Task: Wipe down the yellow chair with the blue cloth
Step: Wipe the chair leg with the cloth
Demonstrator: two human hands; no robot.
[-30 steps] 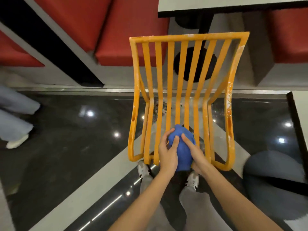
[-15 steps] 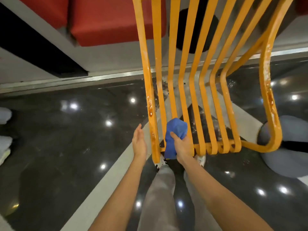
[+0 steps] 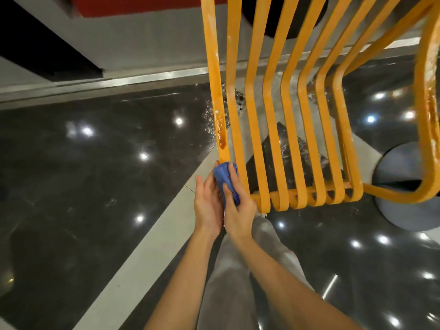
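Note:
The yellow slatted chair (image 3: 289,129) fills the upper right of the head view, its bars streaked with white dust and an orange-brown stain on the leftmost bar. The blue cloth (image 3: 225,178) is wrapped around the lower end of that leftmost bar. My right hand (image 3: 238,201) grips the cloth from the right, fingers curled over it. Touching the cloth from the left is my left hand (image 3: 207,203), its fingers laid along the cloth's side. Both hands hide the bar's end.
The floor is glossy black tile with a light grey strip (image 3: 152,234) running diagonally under my legs. A grey round base (image 3: 402,186) lies at right. A red seat (image 3: 147,5) and a grey ledge are at the top. My grey trousers (image 3: 235,270) are below.
The cloth has shifted left from an inner slat onto the leftmost bar. My left hand, free half a second ago, now touches the cloth. The view has moved closer to the chair.

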